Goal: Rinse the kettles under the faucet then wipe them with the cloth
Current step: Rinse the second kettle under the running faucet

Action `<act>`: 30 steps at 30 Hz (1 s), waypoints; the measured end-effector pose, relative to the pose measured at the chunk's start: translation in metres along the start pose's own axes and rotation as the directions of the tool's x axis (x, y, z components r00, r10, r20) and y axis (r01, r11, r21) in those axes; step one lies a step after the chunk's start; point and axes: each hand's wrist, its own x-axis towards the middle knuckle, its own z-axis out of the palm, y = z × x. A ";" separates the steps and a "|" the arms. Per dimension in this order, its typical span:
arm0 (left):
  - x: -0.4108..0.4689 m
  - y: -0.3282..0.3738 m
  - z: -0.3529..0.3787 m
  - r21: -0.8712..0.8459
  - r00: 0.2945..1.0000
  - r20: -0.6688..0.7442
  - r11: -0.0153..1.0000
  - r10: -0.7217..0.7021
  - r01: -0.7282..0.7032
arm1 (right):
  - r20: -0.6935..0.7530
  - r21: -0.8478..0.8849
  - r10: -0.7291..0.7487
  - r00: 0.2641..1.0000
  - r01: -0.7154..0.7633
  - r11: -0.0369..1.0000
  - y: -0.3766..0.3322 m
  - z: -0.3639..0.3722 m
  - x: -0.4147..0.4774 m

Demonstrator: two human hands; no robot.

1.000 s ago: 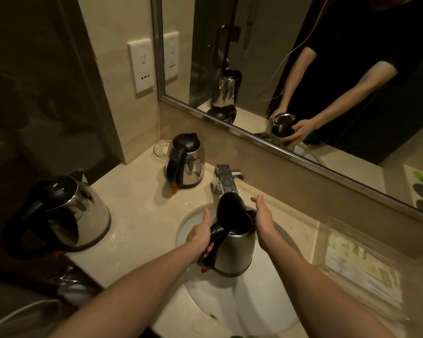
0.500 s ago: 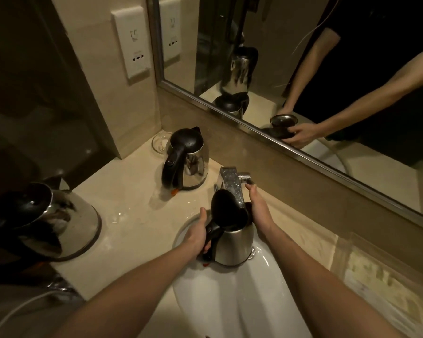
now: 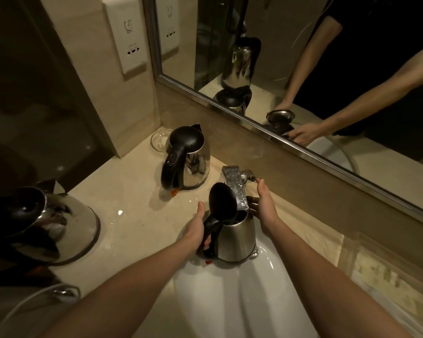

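A steel kettle (image 3: 237, 237) is held upright over the white sink (image 3: 230, 308), its black lid raised and its open mouth placed directly beneath the spout of the chrome faucet (image 3: 233, 185). The kettle's black handle is gripped by the left hand (image 3: 195, 230), with the fingers wrapped around it and the thumb laid along the top. The right hand (image 3: 266, 206) is kept on the far side of the kettle near its rim, fingers stretched out and apart; the forefinger is extended towards the faucet lever (image 3: 250, 178), though contact with it cannot be made out. Whether water is running cannot be told.

Two more kettles are seen on the pale stone desk (image 3: 122, 198). A second kettle (image 3: 188, 162), lid closed and handle turned towards the camera, is stood behind and to the left of the sink, just beside a small glass dish (image 3: 158, 140) set in the corner. A third kettle (image 3: 44, 223) is stood well apart at the left edge, close to the camera. Drops of water are scattered on the desk between them.

Both forearms and the kettles are reflected in the wall mirror (image 3: 303, 57), and a white wall socket (image 3: 130, 37) is mounted to its left.
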 end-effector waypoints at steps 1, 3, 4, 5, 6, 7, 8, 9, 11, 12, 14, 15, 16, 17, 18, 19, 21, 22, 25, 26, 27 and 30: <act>-0.001 0.000 -0.001 0.006 1.000 0.004 1.000 -0.001 0.001 | -0.004 -0.005 -0.002 1.000 0.002 1.000 0.001 0.000 0.000; -0.003 0.000 -0.001 0.019 1.000 0.004 1.000 -0.005 0.005 | -0.010 -0.016 -0.015 1.000 0.014 1.000 0.004 0.001 0.002; -0.004 0.000 -0.002 0.022 1.000 0.004 1.000 -0.002 0.002 | -0.016 -0.022 -0.012 1.000 0.012 1.000 0.003 0.001 0.000; -0.004 0.000 -0.002 0.032 1.000 0.001 0.999 0.005 -0.005 | -0.015 -0.022 -0.013 1.000 0.013 1.000 0.003 0.001 -0.001; -0.004 0.000 -0.002 0.047 1.000 0.002 0.999 0.010 -0.010 | -0.016 -0.016 -0.013 1.000 0.012 1.000 0.002 0.000 -0.004; -0.004 0.000 -0.002 0.067 1.000 0.006 0.998 0.012 -0.013 | -0.008 -0.008 -0.017 1.000 0.017 1.000 0.001 -0.002 -0.006; -0.004 0.001 -0.001 0.086 1.000 0.012 0.996 0.012 -0.013 | -0.007 -0.002 -0.012 1.000 0.011 1.000 0.002 -0.004 -0.008; -0.004 0.001 0.000 0.101 1.000 0.016 0.995 0.009 -0.011 | -0.005 0.002 -0.009 1.000 0.009 1.000 0.005 -0.007 -0.008; -0.005 0.003 0.001 0.110 1.000 0.020 0.994 0.006 -0.008 | -0.010 0.014 -0.002 1.000 0.002 1.000 0.007 -0.009 -0.009; -0.004 0.002 0.001 0.105 1.000 0.019 0.994 0.002 -0.004 | -0.010 0.018 0.002 1.000 -0.002 1.000 0.006 -0.008 -0.010; -0.004 0.001 -0.001 0.076 1.000 0.019 0.997 -0.009 0.008 | -0.001 0.023 0.009 1.000 -0.009 1.000 0.006 -0.007 -0.010; -0.004 0.000 -0.002 0.064 1.000 0.023 0.998 -0.010 0.009 | 0.004 0.035 0.008 1.000 -0.008 0.999 0.006 -0.006 -0.010; -0.006 0.000 -0.003 0.059 1.000 0.025 0.998 -0.009 0.007 | 0.005 0.051 0.006 1.000 -0.006 0.999 0.006 -0.005 -0.010; -0.007 0.000 -0.003 0.062 1.000 0.020 0.998 -0.006 0.005 | 0.007 0.058 0.008 1.000 -0.008 0.998 0.007 -0.005 -0.009; -0.008 0.000 -0.003 0.068 1.000 0.011 0.998 -0.005 0.004 | 0.002 0.057 0.018 1.000 -0.018 0.998 0.009 -0.005 -0.009; -0.010 0.000 -0.002 0.075 1.000 0.004 0.997 -0.002 0.001 | -0.004 0.055 0.028 1.000 -0.028 0.998 0.011 -0.004 -0.008; -0.012 0.002 0.000 0.089 1.000 -0.002 0.996 0.006 -0.006 | -0.017 0.060 0.039 0.999 -0.038 0.997 0.014 -0.004 -0.007; -0.012 0.003 0.000 0.097 1.000 -0.005 0.995 0.008 -0.007 | -0.022 0.067 0.042 0.999 -0.041 0.997 0.016 -0.005 -0.006; -0.012 0.004 0.000 0.098 1.000 -0.015 0.995 0.010 -0.008 | -0.036 0.075 0.051 0.998 -0.048 0.996 0.016 -0.005 -0.004; -0.013 0.004 0.000 0.094 1.000 -0.012 0.996 0.008 -0.007 | -0.035 0.079 0.052 0.998 -0.049 0.996 0.016 -0.005 -0.003; -0.013 0.004 0.000 0.092 1.000 -0.009 0.996 0.008 -0.007 | -0.033 0.079 0.052 0.998 -0.049 0.996 0.017 -0.005 -0.003; -0.014 0.005 0.000 0.087 1.000 -0.010 0.996 0.013 -0.012 | -0.038 0.084 0.052 0.998 -0.049 0.995 0.018 -0.005 -0.002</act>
